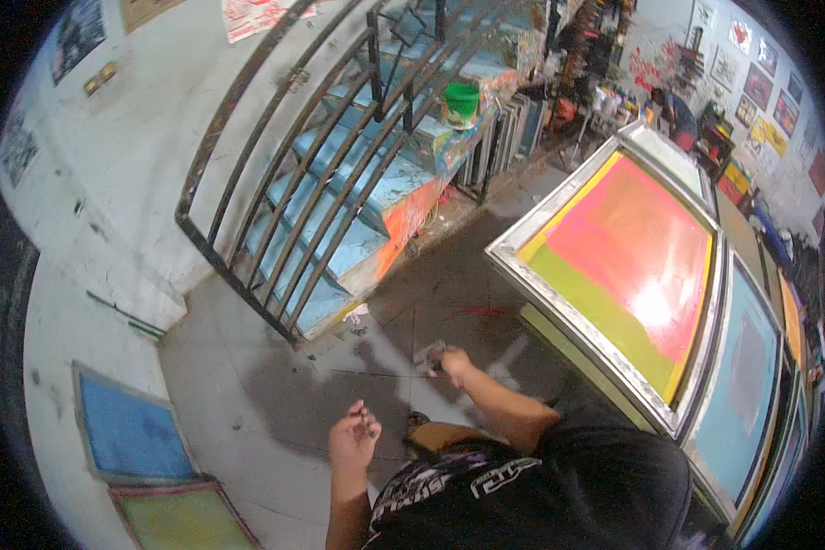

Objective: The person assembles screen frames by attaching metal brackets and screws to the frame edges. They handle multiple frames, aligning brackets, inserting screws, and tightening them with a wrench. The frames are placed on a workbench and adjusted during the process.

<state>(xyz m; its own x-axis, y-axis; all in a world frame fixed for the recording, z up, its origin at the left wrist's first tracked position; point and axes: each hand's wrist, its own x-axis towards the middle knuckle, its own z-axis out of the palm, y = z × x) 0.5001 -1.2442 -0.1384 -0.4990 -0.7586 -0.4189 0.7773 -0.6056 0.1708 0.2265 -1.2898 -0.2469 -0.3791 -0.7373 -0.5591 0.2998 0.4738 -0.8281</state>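
My left hand (354, 436) is raised in front of my body at lower centre. Its fingers are loosely bent and a little apart, and nothing shows in them. Farther forward and to its right, my right hand (455, 365) closes on a small greyish piece (428, 357) that looks like a crumpled rag; blur hides its exact kind. Both hands are above the floor, touching nothing else. Nearest to my right arm stands a metal-framed printing screen (628, 266) with pink and yellow-green mesh.
A black metal railing (289, 197) guards blue steps (339, 240), where a green bucket (460, 105) stands. More screens, one light blue (735, 390), line the right. Blue (136, 426) and olive (185, 519) panels lie lower left. At the back, a person (676, 115) bends near shelves.
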